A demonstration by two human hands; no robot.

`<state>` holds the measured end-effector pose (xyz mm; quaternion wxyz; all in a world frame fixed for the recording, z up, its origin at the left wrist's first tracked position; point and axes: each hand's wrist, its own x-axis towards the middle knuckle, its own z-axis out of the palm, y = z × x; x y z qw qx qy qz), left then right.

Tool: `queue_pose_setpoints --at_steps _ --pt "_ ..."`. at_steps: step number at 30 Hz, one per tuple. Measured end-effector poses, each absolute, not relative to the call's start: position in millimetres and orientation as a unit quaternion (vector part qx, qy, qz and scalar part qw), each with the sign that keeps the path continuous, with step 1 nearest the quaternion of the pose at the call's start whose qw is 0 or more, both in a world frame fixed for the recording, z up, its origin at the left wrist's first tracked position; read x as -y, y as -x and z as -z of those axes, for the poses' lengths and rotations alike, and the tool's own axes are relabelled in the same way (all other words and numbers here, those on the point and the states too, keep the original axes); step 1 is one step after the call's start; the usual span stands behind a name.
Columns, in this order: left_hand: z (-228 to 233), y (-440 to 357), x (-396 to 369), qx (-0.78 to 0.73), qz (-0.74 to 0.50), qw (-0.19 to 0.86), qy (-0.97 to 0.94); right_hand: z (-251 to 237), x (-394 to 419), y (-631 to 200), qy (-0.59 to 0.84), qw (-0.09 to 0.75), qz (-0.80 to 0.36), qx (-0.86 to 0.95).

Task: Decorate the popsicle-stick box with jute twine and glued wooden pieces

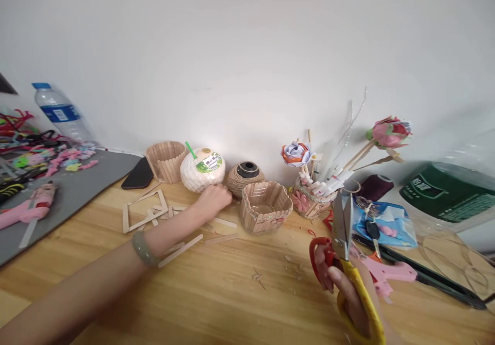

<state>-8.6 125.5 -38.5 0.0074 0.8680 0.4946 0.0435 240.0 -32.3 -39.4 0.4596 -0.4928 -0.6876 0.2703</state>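
My left hand [214, 198] is curled shut on the bench [216, 293], touching the coconut [201, 169]. My right hand [342, 285] grips scissors [344, 231], blades up.

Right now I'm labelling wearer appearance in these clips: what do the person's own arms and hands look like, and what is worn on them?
Both arms are bare, with no sleeves in view and no gloves. The left hand has a smooth, pale grey-green bangle around its wrist. The right hand shows no ring or band that can be made out.

Both forearms are bare and sleeveless, with a smooth grey-green bangle [144, 248] circling the left wrist.
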Motion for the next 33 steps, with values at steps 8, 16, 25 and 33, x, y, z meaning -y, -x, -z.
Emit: queue_pose_setpoints --at_steps 8,16,25,33 --pt "13.3 15.4 -68.8 -0.509 -0.285 0.231 -0.779 35.7 32.0 -237.0 0.503 0.461 -0.283 0.674" --pt "-1.4 9.3 -49.0 -0.454 -0.401 0.471 -0.642 33.7 34.0 -236.5 0.502 0.461 -0.278 0.677" --pt "14.7 -14.0 -20.0 -0.385 -0.309 0.422 -0.760 27.0 33.1 -235.2 0.500 0.488 -0.274 0.661" --pt "42.3 -28.3 -5.2 -0.275 -0.177 0.222 -0.918 10.4 36.8 -262.2 0.641 0.454 -0.242 0.570"
